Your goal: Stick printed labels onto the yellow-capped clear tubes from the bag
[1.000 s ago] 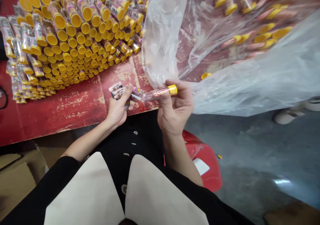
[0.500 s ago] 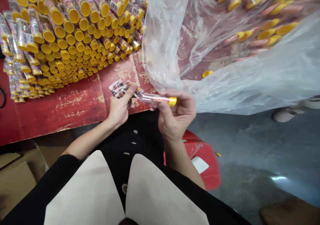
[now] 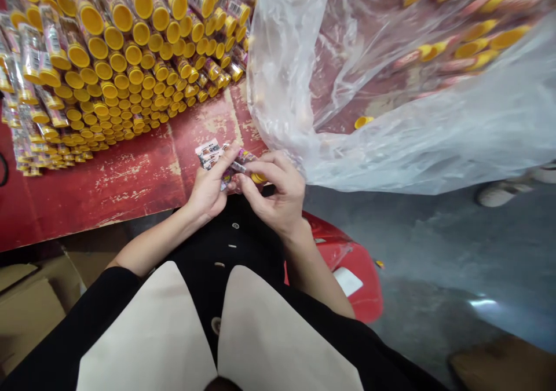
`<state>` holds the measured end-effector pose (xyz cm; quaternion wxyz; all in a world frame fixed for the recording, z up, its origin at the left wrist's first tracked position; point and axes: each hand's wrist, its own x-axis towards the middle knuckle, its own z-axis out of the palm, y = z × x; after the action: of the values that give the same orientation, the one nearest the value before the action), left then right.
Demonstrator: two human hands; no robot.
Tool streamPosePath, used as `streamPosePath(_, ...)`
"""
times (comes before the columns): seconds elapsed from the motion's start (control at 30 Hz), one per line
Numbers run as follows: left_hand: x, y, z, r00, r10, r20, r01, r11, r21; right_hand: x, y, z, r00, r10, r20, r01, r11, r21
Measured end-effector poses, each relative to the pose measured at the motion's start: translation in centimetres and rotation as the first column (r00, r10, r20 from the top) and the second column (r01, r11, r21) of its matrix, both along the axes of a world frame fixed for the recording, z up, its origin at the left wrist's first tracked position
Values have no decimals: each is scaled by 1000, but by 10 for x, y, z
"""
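Observation:
My left hand (image 3: 207, 193) is closed on several small printed paper slips (image 3: 207, 151), its thumb pressed over them above the table's front edge. Against it, my right hand (image 3: 280, 193) has thumb and forefinger curled around a clear plastic tube with a yellow cap (image 3: 258, 178). Most of the tube is covered by the fingers of both hands. Purple print shows just beyond the left thumb; whether it belongs to the tube or to a slip I cannot tell.
A tall stack of yellow-capped tubes (image 3: 117, 61) fills the back left of the worn red table (image 3: 130, 176). At right lies a big clear plastic bag (image 3: 391, 153) with more tubes. A red stool (image 3: 365, 287) stands below; cardboard boxes (image 3: 35, 310) are at lower left.
My right hand has moved left with the tube, up against my left hand. The tube, mostly in sight before, is now largely hidden. My left hand stays nearly in place.

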<state>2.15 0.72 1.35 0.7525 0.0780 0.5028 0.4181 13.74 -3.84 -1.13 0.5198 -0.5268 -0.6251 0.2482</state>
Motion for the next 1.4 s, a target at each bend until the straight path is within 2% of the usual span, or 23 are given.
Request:
streamPosePath(0.1,-2,3,-3,998,53,-39,-53,999,11,3,-4,4,987,91,-132,-106,988,-115)
streamPosePath(0.17,-4,5,-3,998,53,-37,-53,999,0,8,-8,6,952,67,-298,-120,979,-163)
streamPosePath(0.23,-5,7,-1,999,47,-14,-47,999,-10,11,-9,4,894,-30,-448,-42,988,-151)
streamPosePath(0.3,-5,7,0,999,36,10,-36,999,-13,12,-8,0,849,-110,-516,57,991,-118)
streamPosePath(0.43,-4,4,2,1000,1,29,0,999,-42,6,-2,-10,845,-243,-477,259,965,-33)
streamPosePath(0.53,-3,1,3,1000,-6,-10,6,1000,-16,3,-3,-10,872,-276,-405,332,940,75)
streamPosePath(0.6,-5,0,3,999,-11,-36,11,1000,11,3,-9,-7,922,-273,-276,314,942,117)
streamPosePath(0.7,-9,0,4,999,-6,-51,10,997,72,8,-19,-4,981,-169,-92,177,980,92)
streamPosePath(0.77,-12,-1,4,998,-27,-50,33,991,133,11,-23,-5,996,-76,-55,79,995,59)
streamPosePath(0.83,-13,-3,4,996,-66,-67,77,979,189,10,-22,-7,998,-45,-51,48,998,51)
streamPosePath(0.97,-11,-8,1,985,-90,-147,122,967,225,2,-11,-9,989,-144,-17,145,985,91)
streamPosePath(1.13,-11,-10,-1,986,-48,-161,86,968,237,-10,-3,-7,966,-254,-43,258,957,135)
streamPosePath(1.3,-19,-5,0,988,-8,-154,49,964,260,-18,2,-7,970,-236,-58,242,963,116)
streamPosePath(1.4,-29,2,3,983,75,-169,-14,942,334,-27,14,-5,980,-179,-92,188,976,109)
